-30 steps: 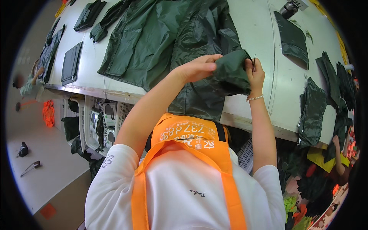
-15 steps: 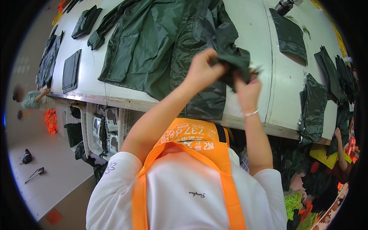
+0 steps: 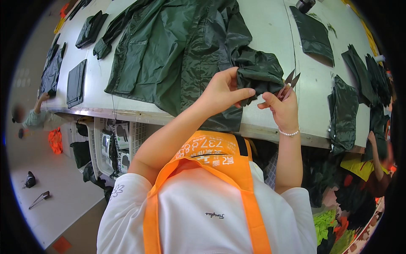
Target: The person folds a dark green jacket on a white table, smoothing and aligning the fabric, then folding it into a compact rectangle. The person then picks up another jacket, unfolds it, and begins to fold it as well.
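A dark green jacket [image 3: 156, 55] of shiny thin fabric lies spread on the pale table, its near hem reaching past the table's front edge. My left hand [image 3: 226, 90] grips the end of its right-hand sleeve [image 3: 260, 70], thumb below and fingers partly behind the cloth. Just right of the sleeve end, my right hand [image 3: 281, 106] holds small thread scissors [image 3: 289, 84] in its curled fingers. The blades point up and away, slightly parted. My right thumb stands off to the left, near the sleeve's edge.
Folded dark green garments lie at the left [image 3: 76, 83] and right [image 3: 344, 112] of the table [image 3: 270, 116]. A white plastic basket [image 3: 137, 137] with packaged items stands below the front edge. Other people's hands show at far left [image 3: 43, 97] and far right [image 3: 371, 137].
The sleeve end has turned and opened out in my left hand. My right hand has drawn slightly away to the right, and the scissors now show clearly.
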